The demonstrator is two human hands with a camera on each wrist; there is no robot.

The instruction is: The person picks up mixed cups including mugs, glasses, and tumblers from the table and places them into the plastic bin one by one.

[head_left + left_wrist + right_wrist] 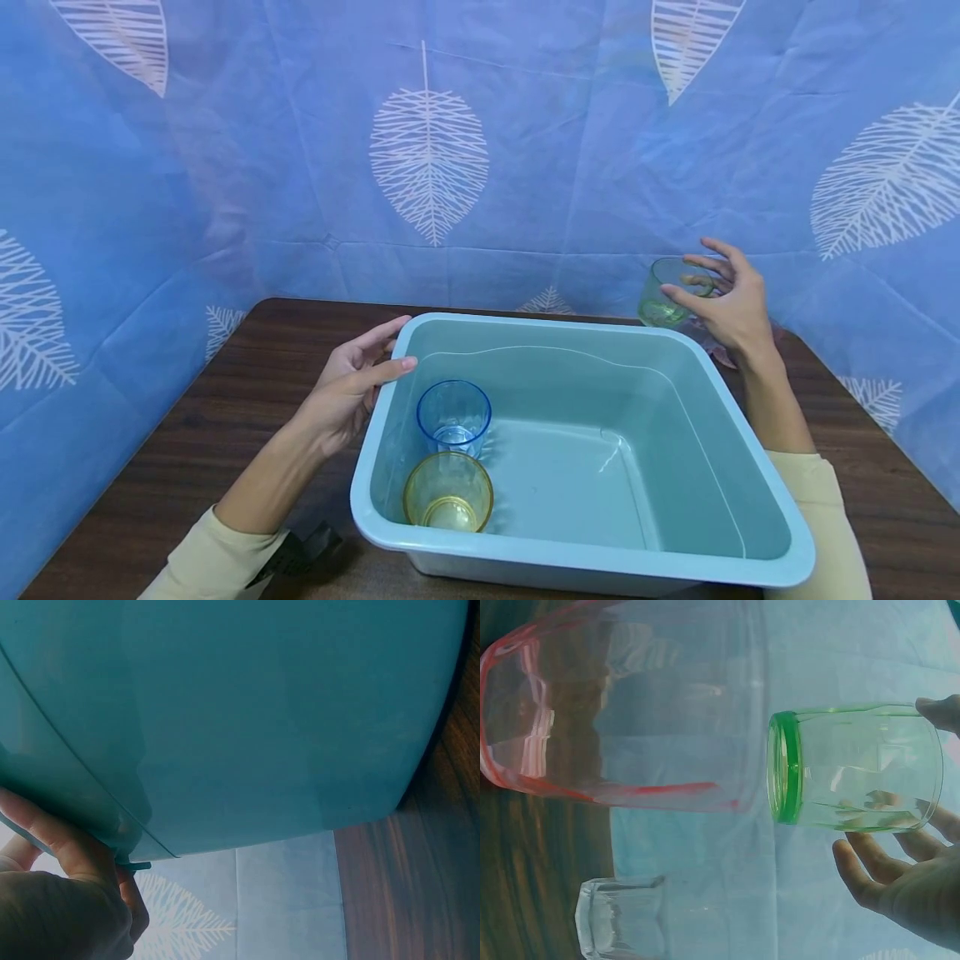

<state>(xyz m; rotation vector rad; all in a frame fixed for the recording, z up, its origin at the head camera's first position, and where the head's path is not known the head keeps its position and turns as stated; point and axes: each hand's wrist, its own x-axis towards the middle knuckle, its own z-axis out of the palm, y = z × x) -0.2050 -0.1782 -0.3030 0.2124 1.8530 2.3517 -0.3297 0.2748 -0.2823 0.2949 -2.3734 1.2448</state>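
My left hand (348,387) grips the left rim of a light blue-green plastic basin (577,550), thumb over the edge and fingers outside. Up at the back right, my right hand (738,308) pinches a green drinking glass (658,304) near its rim between thumb and fingers. That glass is upright and raised beyond the basin's far right corner. In the right wrist view its thick base is just above the top of a clear, pink-tinted glass (682,712). Inside the basin, a blue glass (453,412) and a yellow glass (448,500) stand upright along the left wall.
A colourless glass (622,919) stands beyond the pink-tinted one in the right wrist view. The basin sits on a dark wooden table (225,417). Behind the table hangs a blue cloth (525,167) with white leaf prints. A black strap (300,550) shows at my left sleeve.
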